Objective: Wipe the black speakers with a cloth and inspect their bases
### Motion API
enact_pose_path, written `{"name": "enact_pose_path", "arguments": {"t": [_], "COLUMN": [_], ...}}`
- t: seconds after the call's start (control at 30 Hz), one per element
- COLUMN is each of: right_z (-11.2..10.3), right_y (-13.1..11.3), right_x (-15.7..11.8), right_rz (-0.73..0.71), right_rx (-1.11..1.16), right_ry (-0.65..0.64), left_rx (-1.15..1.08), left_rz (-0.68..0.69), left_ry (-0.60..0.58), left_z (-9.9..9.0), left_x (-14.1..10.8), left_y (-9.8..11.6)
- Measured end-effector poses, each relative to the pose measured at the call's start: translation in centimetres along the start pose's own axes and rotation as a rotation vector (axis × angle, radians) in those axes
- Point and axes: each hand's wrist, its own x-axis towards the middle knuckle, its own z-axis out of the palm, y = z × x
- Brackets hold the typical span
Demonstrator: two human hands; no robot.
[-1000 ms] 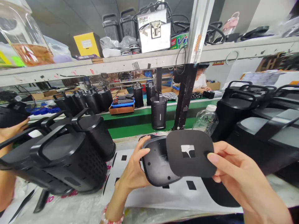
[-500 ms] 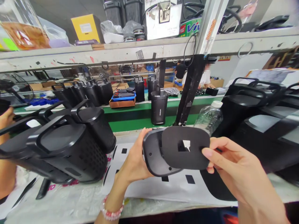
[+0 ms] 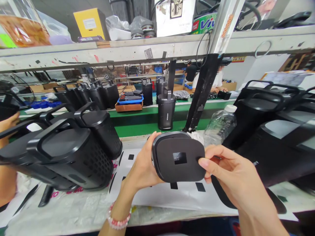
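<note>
My left hand point(image 3: 144, 165) grips a black, rounded plastic part point(image 3: 169, 135) from its left side, holding it up over the bench. Between thumb and fingers of my right hand point(image 3: 228, 170), a thin black pad point(image 3: 188, 170) is pinched at its right edge. The pad has rounded corners and a rectangular cut-out in its middle, with dark material showing through. It lies in front of the plastic part and covers most of it; whether the two touch, I cannot tell. Below is a white backing sheet point(image 3: 157, 198) with small black rectangles on it.
Black speakers with handles point(image 3: 66, 157) crowd the left, and more black speakers point(image 3: 261, 108) stand at right. A clear plastic bottle point(image 3: 219, 126) is behind my right hand. A shelf point(image 3: 123, 54) crosses above. Another person's hand point(image 3: 10, 126) is at far left.
My right hand has moved left with the pad, which now overlaps nearly all of the plastic part. The white bit seen through the cut-out has given way to dark material.
</note>
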Motion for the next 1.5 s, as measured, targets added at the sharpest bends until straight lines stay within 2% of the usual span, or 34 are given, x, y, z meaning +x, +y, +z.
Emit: {"name": "enact_pose_path", "arguments": {"t": [0.13,0.23,1.5], "right_z": [1.1,1.6,1.4], "right_y": [-0.5,-0.8,-1.0], "right_x": [-0.2,-0.2,0.1], "right_rz": [0.061,0.077,0.117], "right_rx": [0.040,0.054,0.067], "right_ry": [0.100,0.123,0.105], "left_rx": [0.003,-0.001,0.005], "left_rz": [0.029,0.028,0.132], "left_ry": [0.021,0.021,0.029], "left_z": [0.2,0.2,0.3], "left_x": [0.0,0.0,0.2], "left_y": [-0.1,-0.1,-0.2]}}
